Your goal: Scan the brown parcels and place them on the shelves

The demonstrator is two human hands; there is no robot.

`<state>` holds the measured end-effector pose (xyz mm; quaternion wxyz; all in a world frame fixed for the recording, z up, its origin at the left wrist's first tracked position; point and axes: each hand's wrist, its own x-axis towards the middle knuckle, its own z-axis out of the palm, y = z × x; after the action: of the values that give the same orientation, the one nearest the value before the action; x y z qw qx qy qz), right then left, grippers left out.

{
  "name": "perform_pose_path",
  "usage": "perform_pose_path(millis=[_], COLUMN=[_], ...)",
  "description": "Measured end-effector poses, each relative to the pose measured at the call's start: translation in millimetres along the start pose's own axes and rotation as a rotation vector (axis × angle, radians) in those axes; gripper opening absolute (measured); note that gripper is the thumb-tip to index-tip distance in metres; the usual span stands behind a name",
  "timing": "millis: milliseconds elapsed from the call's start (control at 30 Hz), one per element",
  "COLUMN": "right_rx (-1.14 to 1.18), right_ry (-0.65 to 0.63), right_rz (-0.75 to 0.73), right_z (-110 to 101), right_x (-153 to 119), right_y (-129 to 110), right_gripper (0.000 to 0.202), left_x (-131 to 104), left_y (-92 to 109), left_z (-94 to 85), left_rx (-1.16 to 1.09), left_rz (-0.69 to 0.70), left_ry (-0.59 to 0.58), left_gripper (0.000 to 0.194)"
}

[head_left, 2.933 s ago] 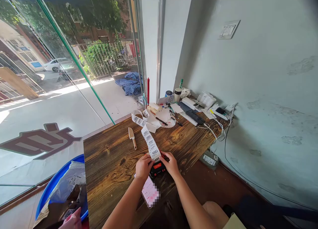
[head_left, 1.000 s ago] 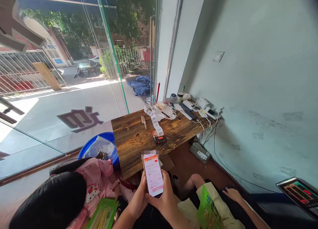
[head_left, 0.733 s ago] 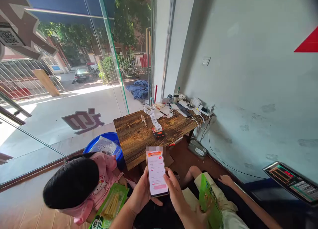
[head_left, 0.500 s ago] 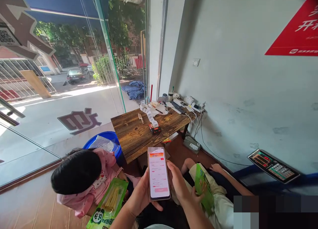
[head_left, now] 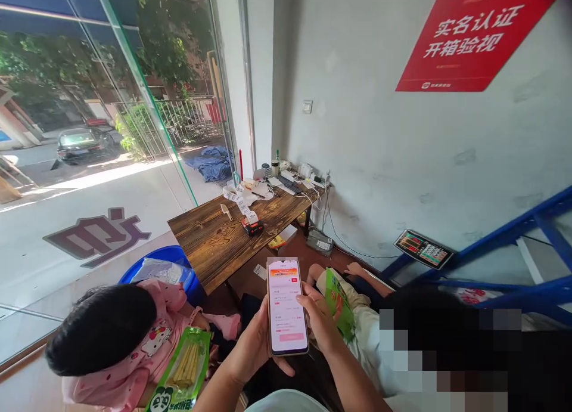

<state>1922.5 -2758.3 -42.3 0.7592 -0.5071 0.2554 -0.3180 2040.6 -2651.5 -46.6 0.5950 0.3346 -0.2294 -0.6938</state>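
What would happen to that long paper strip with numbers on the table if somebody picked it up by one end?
The paper strip would probably flop and dangle, since it already curls and bends across the wooden table. It looks thin, so likely very light and easy to tear. One end seems to come out of the small red-and-black printer, which might get dragged along.

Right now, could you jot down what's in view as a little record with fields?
Left hand: holds the phone from beneath
Right hand: fingers on the phone's right edge
Phone screen: lit, facing the wearer
Wooden table: label printer with ticket strip, small knife
Nearby: two people with green snack packets
Wall: red poster
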Motion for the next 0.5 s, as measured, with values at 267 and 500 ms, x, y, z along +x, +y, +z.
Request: perform_pose_path(millis=[267, 500], right_rx=[-0.001, 0.099], right_ry=[0.126, 0.215], right_rz=[-0.133, -0.129], right_z=[-56, -85], right_x=[-45, -82], right_y=[-24, -44], right_gripper=[0.042, 0.045], left_x=[42, 59], left_y=[-16, -33], left_z=[48.1, 80.7], left_rx=[0.026, 0.026], left_rz=[-0.094, -0.188], left_ry=[-0.153, -0.217], left_gripper=[0.082, 0.082])
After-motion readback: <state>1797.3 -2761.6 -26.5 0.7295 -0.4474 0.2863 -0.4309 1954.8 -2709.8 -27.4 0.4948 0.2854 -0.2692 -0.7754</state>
